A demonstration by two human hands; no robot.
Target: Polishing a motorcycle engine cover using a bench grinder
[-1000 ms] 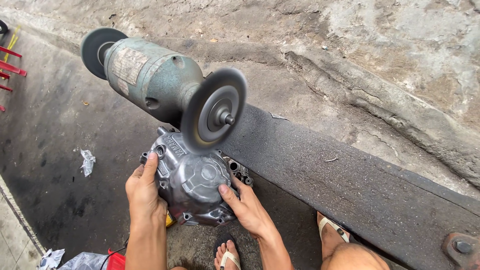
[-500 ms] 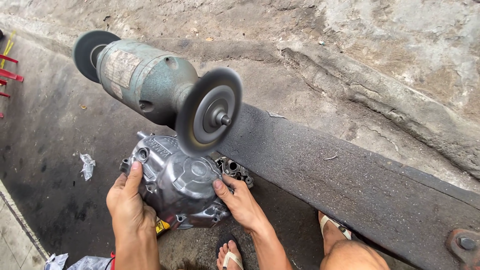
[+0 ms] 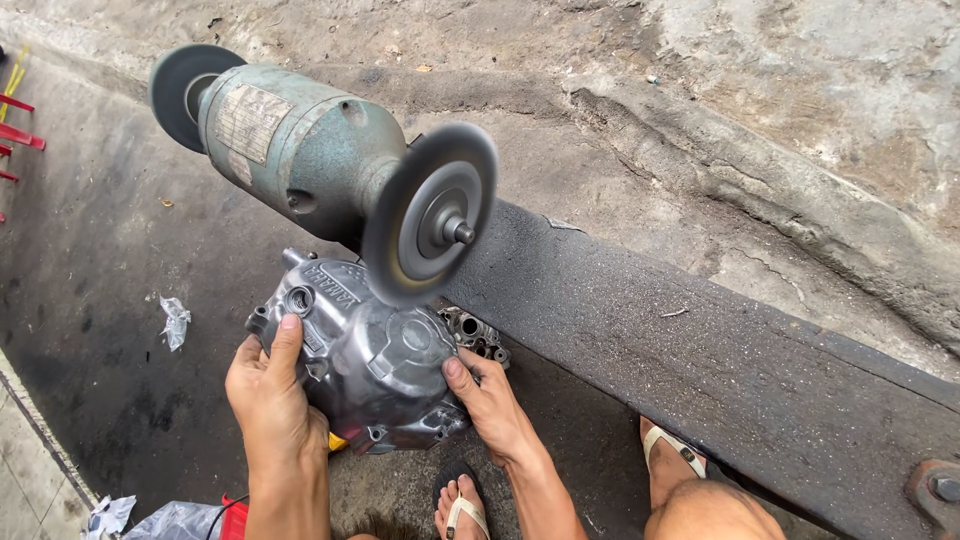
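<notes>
Head view: both of your hands hold a grey metal engine cover [image 3: 375, 355] up against the near wheel [image 3: 432, 215] of a bench grinder [image 3: 300, 160].

Your left hand [image 3: 268, 395] grips the cover's left edge, fingers closed around the rim and thumb laid up along its face. Your right hand [image 3: 492, 400] clasps the lower right edge, thumb pressed on the domed face. The cover sits between your hands, its upper edge at or just under the blurred wheel; contact cannot be confirmed. The grinder body extends up and left of your left hand to a second wheel [image 3: 180, 90]. A dark wooden beam [image 3: 700, 350] runs right of your right hand, close beside it. Left of your left hand, dark floor [image 3: 90, 330] lies open, with a scrap of crumpled plastic [image 3: 175, 320]. Your sandalled feet [image 3: 462, 505] stand below the hands.
</notes>
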